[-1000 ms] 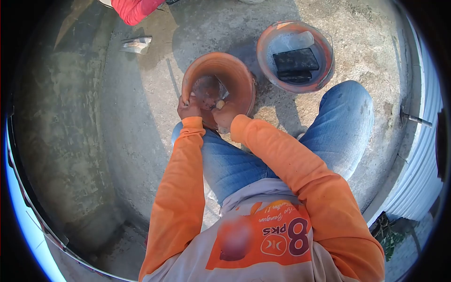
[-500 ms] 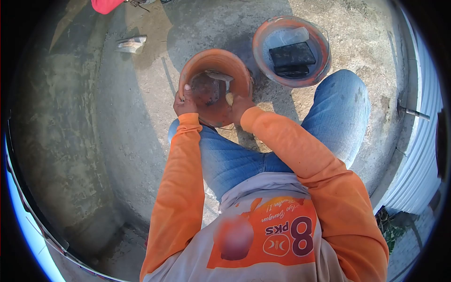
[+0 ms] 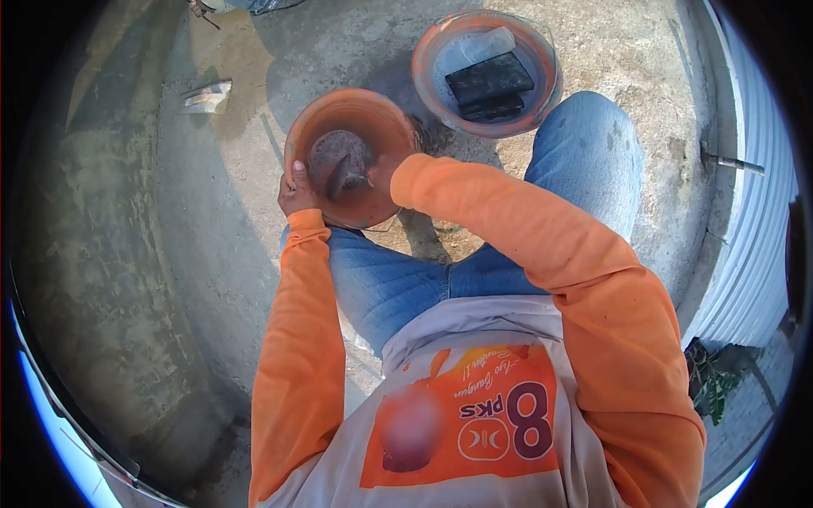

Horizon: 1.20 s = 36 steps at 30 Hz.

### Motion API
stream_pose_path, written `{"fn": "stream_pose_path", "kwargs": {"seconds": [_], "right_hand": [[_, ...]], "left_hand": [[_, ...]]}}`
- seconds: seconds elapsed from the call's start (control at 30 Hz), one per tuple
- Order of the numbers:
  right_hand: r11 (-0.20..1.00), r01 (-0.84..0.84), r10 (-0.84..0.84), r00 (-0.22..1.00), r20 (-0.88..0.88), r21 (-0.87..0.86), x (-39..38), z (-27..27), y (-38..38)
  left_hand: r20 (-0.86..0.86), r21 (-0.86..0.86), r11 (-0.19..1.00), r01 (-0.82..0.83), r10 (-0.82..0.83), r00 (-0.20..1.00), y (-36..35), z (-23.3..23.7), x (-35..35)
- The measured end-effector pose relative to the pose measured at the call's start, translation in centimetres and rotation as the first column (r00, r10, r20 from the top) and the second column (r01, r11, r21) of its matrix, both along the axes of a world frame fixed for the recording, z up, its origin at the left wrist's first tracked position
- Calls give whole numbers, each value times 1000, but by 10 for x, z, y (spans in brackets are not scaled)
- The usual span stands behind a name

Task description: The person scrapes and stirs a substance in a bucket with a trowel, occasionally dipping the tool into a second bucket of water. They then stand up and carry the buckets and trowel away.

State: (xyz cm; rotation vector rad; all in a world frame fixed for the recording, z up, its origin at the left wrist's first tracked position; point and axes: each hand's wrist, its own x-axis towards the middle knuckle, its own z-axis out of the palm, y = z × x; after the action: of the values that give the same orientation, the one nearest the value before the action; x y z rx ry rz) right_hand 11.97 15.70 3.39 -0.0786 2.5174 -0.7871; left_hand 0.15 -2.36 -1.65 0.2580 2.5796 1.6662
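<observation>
An orange-red bucket (image 3: pixel 360 103) stands tilted towards me between my knees, with wet greyish contents (image 3: pixel 334 146) at its bottom. My left hand (image 3: pixel 298 191) is closed over its left rim, the thumb inside. Reaching in over the right side, my right hand (image 3: pixel 386 173) is wrapped round the handle of a trowel, which the fingers hide. The trowel's dark blade (image 3: pixel 338 178) points down into the contents.
A second bucket (image 3: pixel 429 103), to the right, holds dark block-like pieces (image 3: pixel 489 78) and a pale piece (image 3: pixel 479 49). A torn scrap (image 3: pixel 206 97) lies on the concrete floor at left. Corrugated sheeting (image 3: pixel 754 245) and a protruding bar (image 3: pixel 735 163) edge the right side.
My right hand has turned the trowel and moved its blade from the bucket's far side to the near middle. My left hand keeps its hold. The view has shifted slightly right.
</observation>
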Motion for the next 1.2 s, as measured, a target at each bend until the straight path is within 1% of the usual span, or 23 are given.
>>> {"fn": "stream_pose_path", "kwargs": {"seconds": [0.03, 0.1, 0.13, 0.17, 0.2, 0.23, 0.3, 0.33, 0.4, 0.43, 0.5, 0.53, 0.6, 0.63, 0.7, 0.83, 0.9, 0.93, 1.0, 1.03, 1.1, 1.13, 1.2], "right_hand": [[1000, 12, -12, 1000, 6, -2, 7, -2, 1], [944, 311, -302, 949, 90, -111, 21, -6, 1], [946, 303, -294, 952, 92, -112, 19, -10, -2], [885, 440, -429, 897, 104, -153, 15, -16, -7], [797, 571, -558, 821, 124, -195, 10, -21, -14], [794, 574, -560, 819, 129, -202, 6, -24, -23], [859, 491, -485, 871, 79, -143, 2, -24, -36], [861, 487, -480, 873, 83, -143, 7, -22, -36], [904, 374, -396, 915, -75, -208, 23, -19, -37], [906, 366, -387, 920, -63, -214, 25, -24, -41], [946, 308, -314, 949, -40, -104, 17, -32, -35], [947, 308, -313, 948, -49, -97, 14, -31, -26], [995, 97, -98, 994, -40, -35, 13, -28, -10], [994, 104, -105, 994, -41, -31, 14, -25, -7], [924, 360, -361, 932, 18, -128, 18, -23, -3], [897, 413, -416, 909, 11, -157, 12, -43, -13], [977, 210, -213, 965, -151, -37, 20, -52, -16], [977, 211, -213, 966, -146, -32, 21, -50, -11], [997, 2, 15, 978, -210, 81, 19, -40, 2], [996, 8, 10, 977, -215, 84, 18, -32, 7], [993, 97, -81, 976, -200, 70, 19, -21, 9], [993, 96, -81, 977, -197, 67, 19, -25, 7], [972, 234, -235, 950, -205, -25, 18, -35, 2]], "left_hand": [[6, -2, 1000, 12, -12, 1000, 3, 1, 1], [29, -26, 1000, -16, 17, 999, 2, 2, 4], [30, -28, 999, -25, 26, 999, 1, 1, 5], [31, -22, 998, -54, 55, 998, 2, 1, 3], [31, -20, 997, -77, 78, 996, 1, 1, 1], [30, -28, 997, -74, 75, 997, 0, 1, 1], [-5, -42, 999, -32, 32, 999, -2, -3, 1], [-1, -44, 998, -37, 37, 999, -2, -5, -2], [-25, -43, 999, -1, 0, 1000, -6, -10, -3], [-16, -54, 998, -11, 10, 1000, -10, -9, 0], [-10, -142, 990, -21, 20, 1000, -7, -4, -2], [-17, -133, 991, -22, 20, 1000, -4, -3, -2], [7, 8, 999, -32, 31, 999, 0, -1, 0], [7, 13, 1000, -24, 24, 1000, 2, 0, 0], [-24, -39, 998, 40, -41, 999, 3, -2, 0], [14, -21, 999, 28, -27, 1000, 0, -5, -5], [60, -62, 998, -23, 27, 998, -2, -1, -3], [66, -58, 998, -22, 26, 998, -1, 0, -1], [70, -29, 999, -42, 44, 997, -1, 4, 1], [65, -27, 999, -37, 38, 997, 0, 1, -1], [-47, -70, 996, 54, -57, 997, 0, -4, -2], [-44, -73, 996, 53, -56, 997, -1, -5, -2], [-45, -85, 995, 42, -46, 998, 1, -5, -3]]}}
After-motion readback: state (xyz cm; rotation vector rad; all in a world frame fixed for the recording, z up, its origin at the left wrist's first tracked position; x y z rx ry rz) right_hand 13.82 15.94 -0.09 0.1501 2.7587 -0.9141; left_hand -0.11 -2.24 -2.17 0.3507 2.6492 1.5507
